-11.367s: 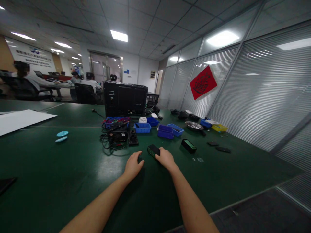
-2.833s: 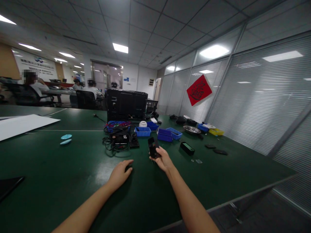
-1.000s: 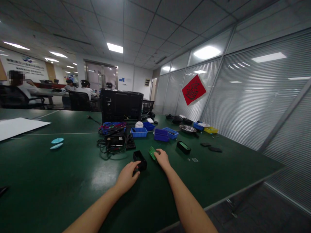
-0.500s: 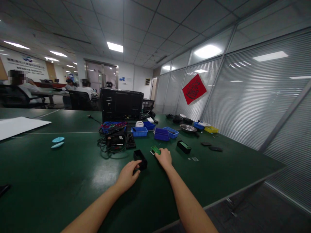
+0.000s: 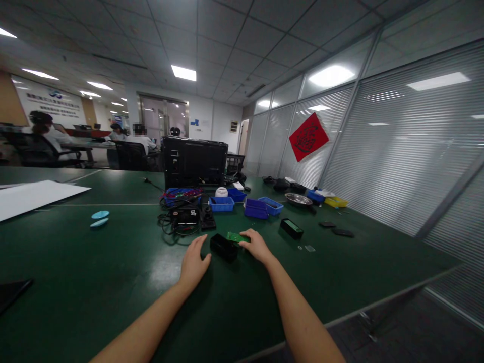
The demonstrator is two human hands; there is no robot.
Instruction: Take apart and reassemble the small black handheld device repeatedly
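A green circuit board [image 5: 235, 237] is gripped at its right end by my right hand [image 5: 257, 246]. The board hangs tilted by the far right edge of an open black plastic case [image 5: 222, 247], and whether they touch I cannot tell. Just left of the case is my left hand [image 5: 194, 262], thumb and fingers apart, holding nothing. To the right lies a second black case [image 5: 291, 228] with a green board inside it. A small white ring [image 5: 300, 247] and a clear little plate [image 5: 310, 248] lie near that second case.
Blue bins [image 5: 221, 204] and a tangle of cables around a black device [image 5: 185, 217] stand beyond my hands, before a large black monitor back [image 5: 194, 161]. A metal dish [image 5: 298, 199] and flat black pieces [image 5: 343, 233] lie right. Light-blue shells [image 5: 100, 222] lie left. People sit far behind.
My right hand has brought the circuit board left to the case's edge. My left hand has let go of the case and opened beside it. The case has turned slightly.
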